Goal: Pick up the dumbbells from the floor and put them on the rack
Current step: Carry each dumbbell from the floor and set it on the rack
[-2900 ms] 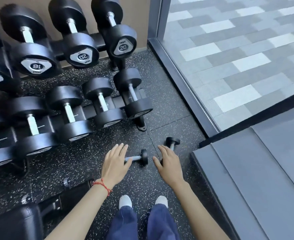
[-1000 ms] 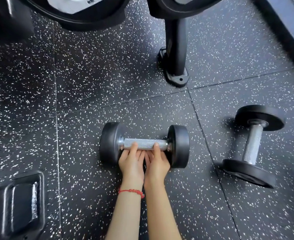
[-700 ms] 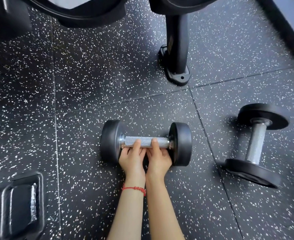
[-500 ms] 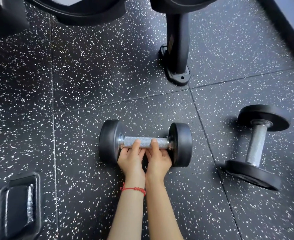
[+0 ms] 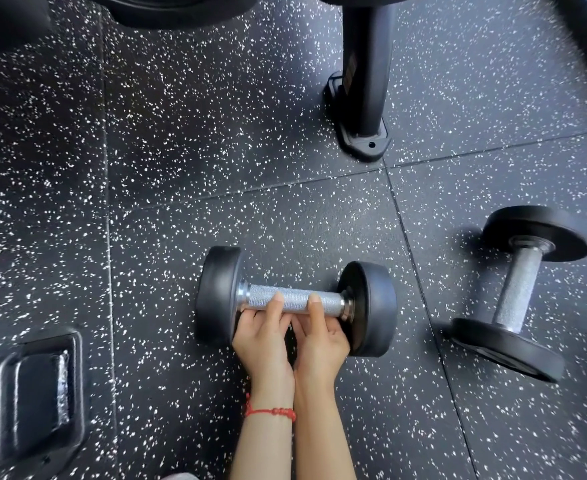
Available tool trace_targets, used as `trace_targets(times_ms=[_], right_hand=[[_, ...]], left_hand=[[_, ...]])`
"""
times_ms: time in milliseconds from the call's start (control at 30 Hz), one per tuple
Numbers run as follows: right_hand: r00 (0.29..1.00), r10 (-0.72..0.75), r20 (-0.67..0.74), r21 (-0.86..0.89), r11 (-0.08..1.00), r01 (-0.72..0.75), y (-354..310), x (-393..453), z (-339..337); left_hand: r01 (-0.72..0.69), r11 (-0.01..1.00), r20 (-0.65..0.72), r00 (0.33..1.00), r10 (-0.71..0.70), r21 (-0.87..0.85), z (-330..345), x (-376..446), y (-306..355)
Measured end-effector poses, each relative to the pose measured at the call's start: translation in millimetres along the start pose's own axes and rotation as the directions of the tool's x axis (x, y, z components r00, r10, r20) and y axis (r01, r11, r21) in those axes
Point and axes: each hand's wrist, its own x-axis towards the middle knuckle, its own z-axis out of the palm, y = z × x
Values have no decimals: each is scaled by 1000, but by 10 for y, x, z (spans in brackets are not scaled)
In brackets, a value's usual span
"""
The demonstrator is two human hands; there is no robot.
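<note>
The near dumbbell point(image 5: 295, 301) lies on the speckled floor point(image 5: 181, 168), its metal handle gripped from below by the left hand point(image 5: 262, 336) and the right hand point(image 5: 321, 339), thumbs curled over the top. A second dumbbell point(image 5: 518, 292) lies apart to the right, and the rack leg point(image 5: 363, 81) stands beyond.

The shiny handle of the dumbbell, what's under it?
Under the handle go the fingers of the left hand and right hand, thumbs on top. Their fingertips are hidden. Beneath lies the speckled floor.
</note>
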Motion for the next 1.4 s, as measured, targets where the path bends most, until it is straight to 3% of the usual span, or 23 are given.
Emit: trace_targets(times_ms=[300,533,967,1400], right_hand=[[997,-71,-22,-108,992,69,-291,-383,-157],[990,-124,-67,-166,980,111,-715,-1136,-254],[997,-73,-22,-153,986,69,-1756,-3261,71],[991,-128,41,-191,972,134,-2623,-5016,672]], left_hand=[[37,999,5,999,-37,-36,18,-495,165],[113,991,-34,993,-115,-74,2,-1247,594],[75,997,-52,996,-76,-22,56,-2909,2288],[94,986,-35,994,-100,-135,255,-4148,3936]])
